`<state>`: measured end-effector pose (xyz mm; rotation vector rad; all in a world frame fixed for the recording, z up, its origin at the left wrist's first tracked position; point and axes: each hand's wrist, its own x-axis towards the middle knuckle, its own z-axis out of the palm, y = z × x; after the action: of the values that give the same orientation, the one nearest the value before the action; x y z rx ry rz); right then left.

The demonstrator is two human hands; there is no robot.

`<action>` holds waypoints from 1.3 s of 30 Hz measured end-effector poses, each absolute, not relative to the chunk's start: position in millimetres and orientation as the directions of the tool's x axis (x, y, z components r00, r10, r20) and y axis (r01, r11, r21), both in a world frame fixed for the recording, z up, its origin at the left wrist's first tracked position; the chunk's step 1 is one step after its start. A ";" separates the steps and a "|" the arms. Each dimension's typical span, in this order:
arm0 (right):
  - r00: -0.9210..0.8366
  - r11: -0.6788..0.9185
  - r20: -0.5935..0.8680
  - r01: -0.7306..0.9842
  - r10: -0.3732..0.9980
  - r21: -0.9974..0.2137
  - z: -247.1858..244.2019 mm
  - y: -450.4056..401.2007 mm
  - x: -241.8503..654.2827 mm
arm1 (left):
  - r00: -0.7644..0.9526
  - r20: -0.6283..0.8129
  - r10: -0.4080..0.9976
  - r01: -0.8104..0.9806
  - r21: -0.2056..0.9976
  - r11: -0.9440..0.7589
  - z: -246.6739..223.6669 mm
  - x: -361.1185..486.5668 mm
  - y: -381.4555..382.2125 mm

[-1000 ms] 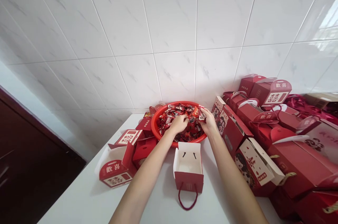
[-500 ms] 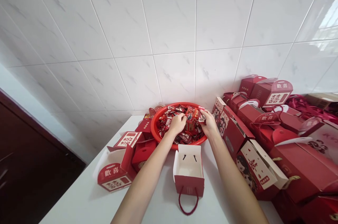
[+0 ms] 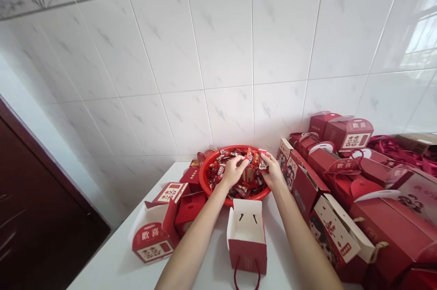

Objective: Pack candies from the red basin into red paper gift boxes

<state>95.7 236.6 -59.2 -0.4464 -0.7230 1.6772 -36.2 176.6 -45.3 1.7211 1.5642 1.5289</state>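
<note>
Over a red plastic basin of wrapped candies, both my hands are close together. My right hand pinches small red-and-white candy packets above the right part of the heap. My left hand has its thumb and fingers closed at the edge of a red candy packet beside them. Whether these packets are separate or joined is too small to make out. In front of the basin, between my forearms, stands an open red gift box with a white inside and a dark red cord handle.
Several red gift boxes stand at the left, including an open one. A large pile of red boxes fills the right side, with dark red ribbon behind. A white tiled wall rises directly behind the white table.
My left hand has come up from the candy heap and moved right, to the packets by my right hand. The view has tilted upward, so everything sits lower in it.
</note>
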 end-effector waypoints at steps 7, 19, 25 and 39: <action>-0.463 -0.023 0.300 -0.572 0.834 -0.820 -21.0 202.6 110.5 | -0.220 0.415 0.883 0.325 0.884 -0.335 -25.9 -39.8 120.0; -0.956 0.645 0.248 -0.093 0.154 -0.759 23.9 143.3 152.4 | 0.154 0.083 0.985 0.656 0.736 -0.165 16.5 -62.4 26.5; -0.964 0.758 0.214 -0.020 0.159 -0.652 17.8 139.9 146.2 | 0.178 0.044 0.983 0.750 0.641 -0.164 9.3 -53.1 31.7; -0.946 0.808 0.102 0.203 0.307 -0.553 21.8 135.9 144.7 | 0.335 -0.269 0.903 0.777 0.621 -0.104 0.8 -59.3 42.9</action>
<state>144.7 135.9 21.8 -0.3997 -2.8080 0.8268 -59.3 42.9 0.8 1.9082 1.4735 0.2316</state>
